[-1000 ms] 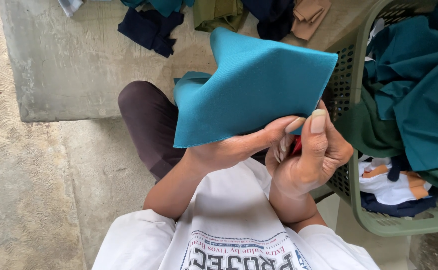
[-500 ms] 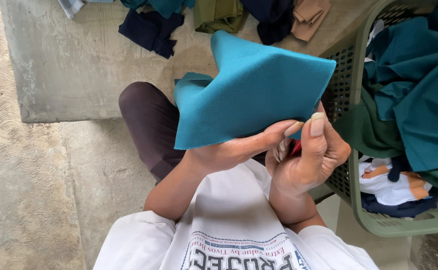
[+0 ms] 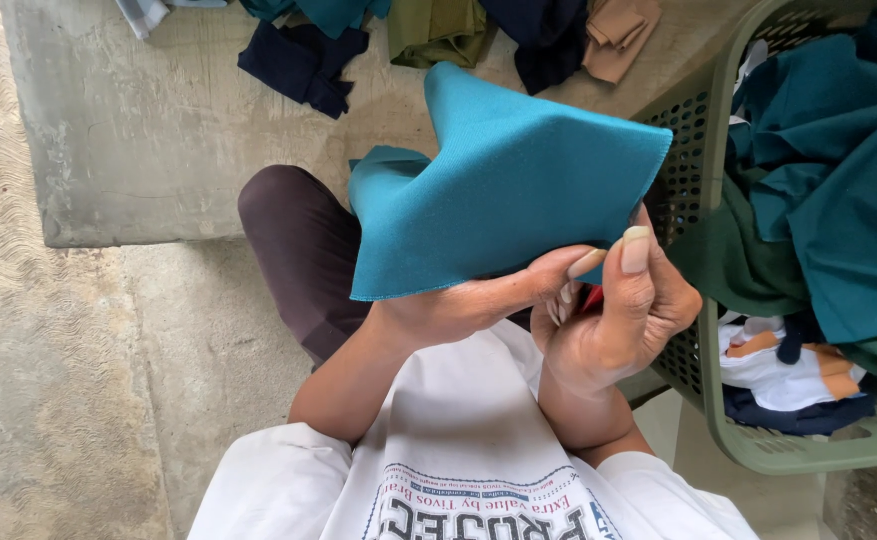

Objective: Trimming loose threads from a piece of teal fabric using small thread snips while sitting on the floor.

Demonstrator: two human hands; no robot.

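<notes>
Hands raised together, left hand [image 3: 458,305] and right hand [image 3: 618,320] pinching teal cloth [image 3: 503,185]

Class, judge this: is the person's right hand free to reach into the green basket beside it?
Probably not yet: the right hand is gripping the teal cloth along with the left hand. The basket itself sits close, open-topped.
</notes>
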